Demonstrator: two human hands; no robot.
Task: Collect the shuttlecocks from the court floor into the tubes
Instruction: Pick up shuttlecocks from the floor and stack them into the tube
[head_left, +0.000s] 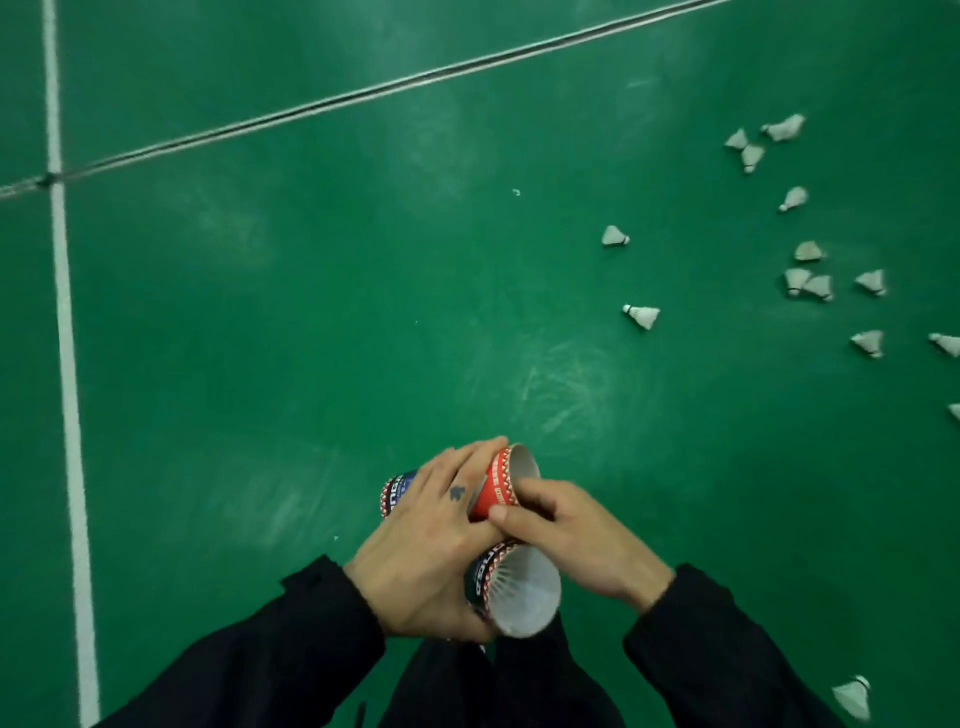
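Tubes, three, bundled lower centre: red tube (500, 483), blue tube (399, 488), dark tube (511, 590) with feathers showing inside. My left hand (431, 545) wraps all three; my right hand (571, 535) pinches the red one. I'd square the open mouths upward before stooping. Shuttlecocks on the court floor (311, 312): about sixteen, scattered right, nearest (643, 315)

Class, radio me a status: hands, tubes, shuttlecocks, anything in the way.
Left hand grips tubes; right hand pinches red tube. Dark tube open, feathers showing inside. Shuttlecocks scattered on floor, right. Nothing in the way.
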